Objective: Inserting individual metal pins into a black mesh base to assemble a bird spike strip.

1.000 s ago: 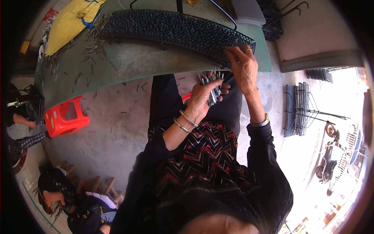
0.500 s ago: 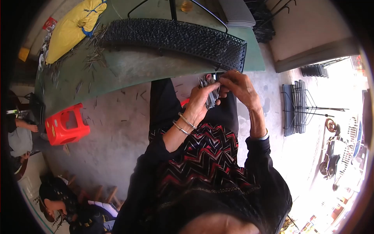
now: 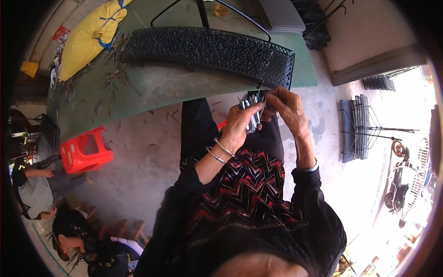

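My left hand (image 3: 236,125) is closed around a bundle of thin metallic strips (image 3: 252,121), held above my lap just off the near edge of the green table. Close against it, my right hand (image 3: 288,107) has its fingers pinched together at the bundle's right side. A single thin strip (image 3: 264,110) shows at those fingertips, partly hidden by them. Just beyond the hands lies a long, curved black mesh panel (image 3: 194,48) with dark wire supports, its surface studded with many small bits. Its right end comes close to my right hand.
The green table (image 3: 87,104) carries scattered strips (image 3: 115,74) and a yellow sack (image 3: 87,46). Grey sheets (image 3: 281,16) are stacked at its far right. A red stool (image 3: 86,150) stands at left near other people. Black wire racks (image 3: 357,129) are on the floor at right.
The whole view has shifted slightly right and down. My right fingertips have moved a little at the bundle's side; the left hand keeps its hold on the strips.
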Demonstrator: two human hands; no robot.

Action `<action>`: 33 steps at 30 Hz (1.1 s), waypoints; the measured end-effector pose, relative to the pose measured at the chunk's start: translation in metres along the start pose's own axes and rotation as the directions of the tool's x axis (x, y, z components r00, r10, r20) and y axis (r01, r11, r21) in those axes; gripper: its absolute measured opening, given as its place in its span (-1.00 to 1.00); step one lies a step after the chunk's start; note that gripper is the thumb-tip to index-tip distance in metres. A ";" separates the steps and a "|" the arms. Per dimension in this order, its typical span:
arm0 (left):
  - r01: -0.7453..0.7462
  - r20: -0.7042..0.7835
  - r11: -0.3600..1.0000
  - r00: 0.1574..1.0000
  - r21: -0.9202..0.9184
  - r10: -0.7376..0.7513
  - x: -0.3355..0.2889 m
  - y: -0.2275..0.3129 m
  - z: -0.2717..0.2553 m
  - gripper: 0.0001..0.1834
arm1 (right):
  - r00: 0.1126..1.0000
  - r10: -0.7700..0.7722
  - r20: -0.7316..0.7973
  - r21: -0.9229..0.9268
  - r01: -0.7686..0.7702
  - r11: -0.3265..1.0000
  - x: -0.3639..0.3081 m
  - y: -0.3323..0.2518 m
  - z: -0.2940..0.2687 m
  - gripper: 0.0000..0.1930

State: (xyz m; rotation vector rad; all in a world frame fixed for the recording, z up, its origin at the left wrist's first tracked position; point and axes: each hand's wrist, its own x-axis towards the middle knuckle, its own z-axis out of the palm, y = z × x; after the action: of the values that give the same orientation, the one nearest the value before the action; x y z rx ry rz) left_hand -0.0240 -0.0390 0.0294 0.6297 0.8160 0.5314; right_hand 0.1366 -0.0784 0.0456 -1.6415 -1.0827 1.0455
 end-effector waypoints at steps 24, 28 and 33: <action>0.018 -0.067 1.000 0.998 0.001 -0.018 0.039 0.003 0.026 -0.82 | 0.718 -0.468 -0.515 -0.384 0.295 0.875 0.101 0.002 -0.051 -0.90; 0.039 -0.086 0.999 0.995 -0.033 -0.041 0.039 0.008 0.024 -0.83 | 0.731 -0.499 -0.466 -0.415 0.318 0.853 0.119 0.010 -0.046 -0.90; 0.036 -0.077 0.999 0.996 -0.032 -0.039 0.040 0.015 0.026 -0.83 | 0.754 -0.527 -0.392 -0.514 0.295 0.805 0.130 0.020 -0.046 -0.90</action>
State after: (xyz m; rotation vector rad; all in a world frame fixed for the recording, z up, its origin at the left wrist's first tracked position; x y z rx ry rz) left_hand 0.0165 -0.0109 0.0333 0.5673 0.8898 0.5361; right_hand 0.2182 0.0307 0.0160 -1.7447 -1.2708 0.0316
